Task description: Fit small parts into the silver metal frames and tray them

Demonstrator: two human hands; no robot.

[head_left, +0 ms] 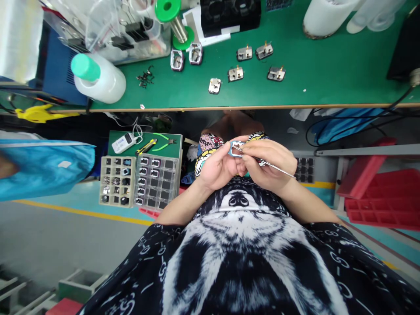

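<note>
Over my lap, my left hand (216,169) is closed on a small blue-rimmed housing (231,151), held between thumb and fingers with its open face up. Thin silver metal tweezers (279,169) are in the pinch of my right hand (272,162), and their tip reaches into the housing. Brownish parts show inside it, too small to make out. On the bench ahead lie two similar housings, a purple-rimmed housing (177,60) among them, and several small metal-faced modules such as the module (215,85) nearest me.
A green bench (203,98) spans the front. On it stand a white bottle (105,83), a solder spool (179,30) and a pile of tiny black parts (145,77). Parts trays (159,181), green-handled cutters (166,142) and a yellow knife (146,146) lie to my left. Red crates (382,197) are at right.
</note>
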